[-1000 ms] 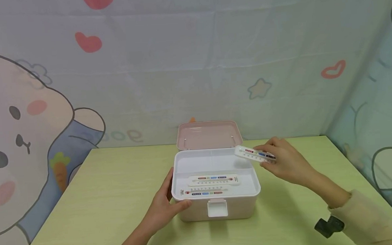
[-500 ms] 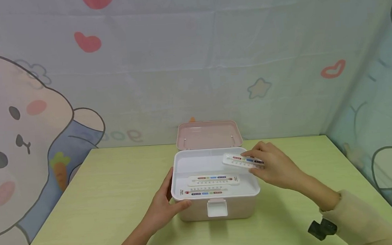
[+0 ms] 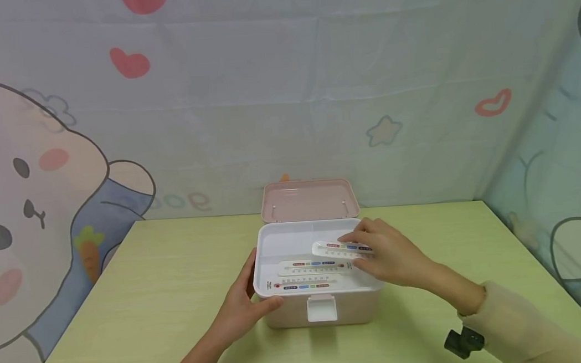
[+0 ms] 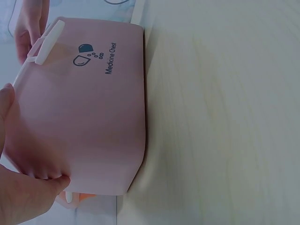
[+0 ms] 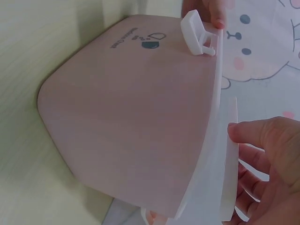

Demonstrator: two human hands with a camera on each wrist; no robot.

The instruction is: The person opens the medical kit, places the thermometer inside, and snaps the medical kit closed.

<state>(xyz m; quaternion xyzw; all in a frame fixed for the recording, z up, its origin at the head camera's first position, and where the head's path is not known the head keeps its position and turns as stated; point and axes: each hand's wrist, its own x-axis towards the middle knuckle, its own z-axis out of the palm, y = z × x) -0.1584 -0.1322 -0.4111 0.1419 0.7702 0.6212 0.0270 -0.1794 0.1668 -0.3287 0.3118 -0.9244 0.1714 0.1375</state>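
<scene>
A pink medicine chest stands on the table with its lid tipped back. My left hand grips its left side, thumb at the front rim; fingers press the side wall in the left wrist view. Between the thumb and fingers of my right hand is a flat white thermometer with coloured bands, tilted over the chest's white tray. Two similar thermometers lie in the front compartment: the rear one and the front one. The right hand covers the tray's right part.
A white latch hangs at the chest's front. The pale green table extends to both sides. Behind it hangs a printed cloth. A small black device sits by the right sleeve.
My right hand has carried the thermometer leftward and down, from beyond the tray's right rim to over its middle. The left hand and the chest have stayed put.
</scene>
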